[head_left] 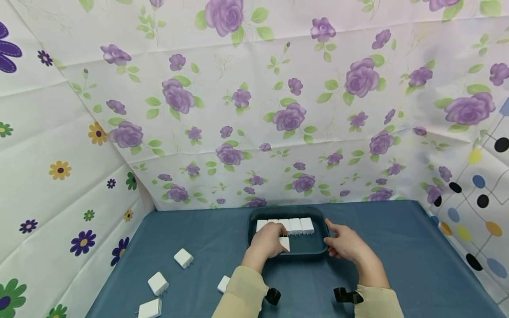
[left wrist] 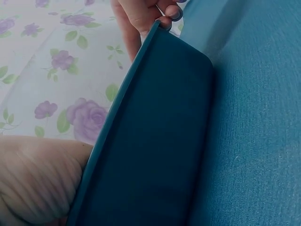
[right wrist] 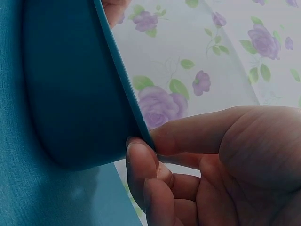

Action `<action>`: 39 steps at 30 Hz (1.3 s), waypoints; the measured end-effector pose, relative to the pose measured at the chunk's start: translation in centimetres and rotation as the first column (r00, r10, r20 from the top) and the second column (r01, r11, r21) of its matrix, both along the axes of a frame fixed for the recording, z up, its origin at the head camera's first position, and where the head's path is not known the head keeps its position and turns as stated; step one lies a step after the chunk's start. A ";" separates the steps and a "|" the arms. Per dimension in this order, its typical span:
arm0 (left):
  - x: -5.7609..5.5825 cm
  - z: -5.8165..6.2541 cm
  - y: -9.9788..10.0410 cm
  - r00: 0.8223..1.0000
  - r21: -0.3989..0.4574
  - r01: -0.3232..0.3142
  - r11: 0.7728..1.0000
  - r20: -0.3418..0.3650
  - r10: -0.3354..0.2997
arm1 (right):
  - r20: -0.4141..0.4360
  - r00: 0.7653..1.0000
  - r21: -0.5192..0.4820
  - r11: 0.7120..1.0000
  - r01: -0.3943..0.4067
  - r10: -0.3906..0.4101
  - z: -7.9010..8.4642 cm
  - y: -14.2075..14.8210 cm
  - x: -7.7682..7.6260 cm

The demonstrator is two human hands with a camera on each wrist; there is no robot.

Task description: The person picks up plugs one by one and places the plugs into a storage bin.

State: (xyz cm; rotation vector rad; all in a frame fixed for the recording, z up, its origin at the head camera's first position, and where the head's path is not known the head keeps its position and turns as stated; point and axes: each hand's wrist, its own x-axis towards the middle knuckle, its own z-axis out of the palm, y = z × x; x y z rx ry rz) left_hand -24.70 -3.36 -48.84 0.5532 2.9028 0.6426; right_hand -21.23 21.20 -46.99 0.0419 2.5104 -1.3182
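Note:
A dark teal tray (head_left: pixel 302 256) stands on the table, with several white plug-in chargers (head_left: pixel 295 225) lined up along its far side, prongs toward me. My left hand (head_left: pixel 267 242) reaches over the tray's near left part and holds another white charger (head_left: pixel 284 244) between thumb and fingers, just in front of the row. In the left wrist view the tray wall (left wrist: pixel 155 122) hides that charger. At the tray's right end, my right hand (head_left: pixel 345 242) pinches the rim between thumb and fingers, seen closely in the right wrist view, where the tray wall (right wrist: pixel 75 84) fills the left side.
Loose white chargers lie on the blue-covered table at the left: one charger (head_left: pixel 183 258) farther back, a second charger (head_left: pixel 158 283), a third charger (head_left: pixel 150 308) near the front. Another charger (head_left: pixel 224 284) is partly behind my left sleeve. A flowered cloth wall (head_left: pixel 238 110) rises behind the table.

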 end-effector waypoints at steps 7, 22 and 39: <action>0.0 0.0 -0.1 1.000 0.012 -0.006 1.000 0.008 0.006 | 0.003 1.000 0.001 1.000 0.008 -0.009 -0.1 0.0 -0.1; 0.3 0.2 -0.5 1.000 0.067 -0.013 0.998 -0.007 0.014 | 0.002 1.000 0.020 1.000 0.010 -0.010 0.1 0.0 0.0; 2.1 1.0 -4.4 0.970 0.347 -0.086 0.934 -0.183 0.158 | -0.032 0.998 0.139 0.988 0.061 -0.058 -1.7 -1.0 -1.0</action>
